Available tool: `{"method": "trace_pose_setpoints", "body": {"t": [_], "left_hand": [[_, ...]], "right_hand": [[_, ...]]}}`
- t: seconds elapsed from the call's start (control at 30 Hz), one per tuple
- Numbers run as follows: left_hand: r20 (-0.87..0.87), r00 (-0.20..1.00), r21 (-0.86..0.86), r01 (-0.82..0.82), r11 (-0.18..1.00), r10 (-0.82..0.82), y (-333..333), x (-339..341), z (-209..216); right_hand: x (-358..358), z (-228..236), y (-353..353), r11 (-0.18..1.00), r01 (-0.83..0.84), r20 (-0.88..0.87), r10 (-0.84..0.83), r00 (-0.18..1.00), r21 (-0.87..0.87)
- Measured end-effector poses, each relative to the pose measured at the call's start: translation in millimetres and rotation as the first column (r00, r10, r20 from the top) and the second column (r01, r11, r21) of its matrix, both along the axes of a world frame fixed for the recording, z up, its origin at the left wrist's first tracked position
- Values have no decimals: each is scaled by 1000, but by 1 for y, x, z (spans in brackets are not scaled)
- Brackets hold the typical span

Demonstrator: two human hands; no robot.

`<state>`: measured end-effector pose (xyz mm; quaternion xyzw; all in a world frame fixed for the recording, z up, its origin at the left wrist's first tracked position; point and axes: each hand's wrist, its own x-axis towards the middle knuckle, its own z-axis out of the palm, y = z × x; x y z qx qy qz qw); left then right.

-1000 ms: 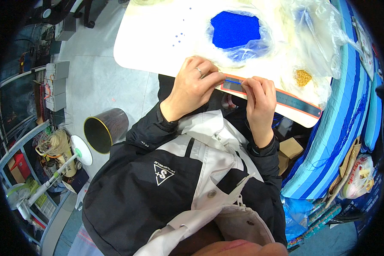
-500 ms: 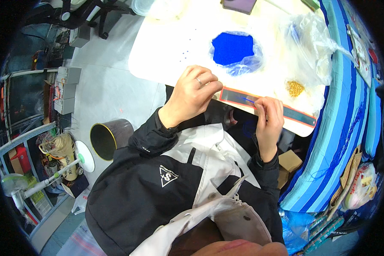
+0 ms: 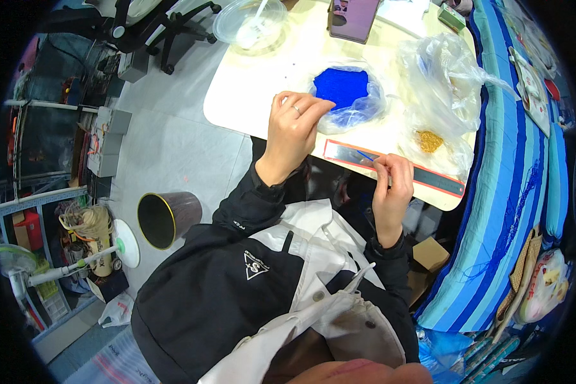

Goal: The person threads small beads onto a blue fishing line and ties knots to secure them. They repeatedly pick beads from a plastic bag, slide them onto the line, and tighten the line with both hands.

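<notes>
- Left hand reaches to the clear bag of blue beads.
- Right hand pinches blue thread over the red-edged ruler on the cream table.

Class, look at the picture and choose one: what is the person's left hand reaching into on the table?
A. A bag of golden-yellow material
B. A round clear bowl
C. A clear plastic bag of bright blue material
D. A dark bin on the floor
C: the left hand has its fingertips at the edge of the clear bag of blue material, while the right hand rests at the long tray.
</notes>
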<state>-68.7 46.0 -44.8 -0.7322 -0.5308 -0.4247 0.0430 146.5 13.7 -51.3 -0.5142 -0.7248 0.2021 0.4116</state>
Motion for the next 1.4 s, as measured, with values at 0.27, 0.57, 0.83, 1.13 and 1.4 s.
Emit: {"method": "trace_pose_setpoints", "body": {"t": [0.27,0.57,0.83,1.13,1.4], "left_hand": [[-72,976,-37,201,979,-203,-27,20,11],[-185,956,-9,229,973,-227,-39,25,17],[-202,964,22,179,984,-171,-41,-3,26],[-234,952,21,206,978,-196,-53,20,23],[-261,932,-18,255,967,-250,-51,20,21]], "right_hand": [[0,8,-9,999,-13,-9,14,1000,42],[-13,15,-12,987,-150,-70,154,986,61],[7,20,-16,993,-110,-103,106,989,-32],[-9,22,-26,992,-126,-86,123,989,-29],[-16,23,-29,984,-175,-40,174,984,-17]]}}
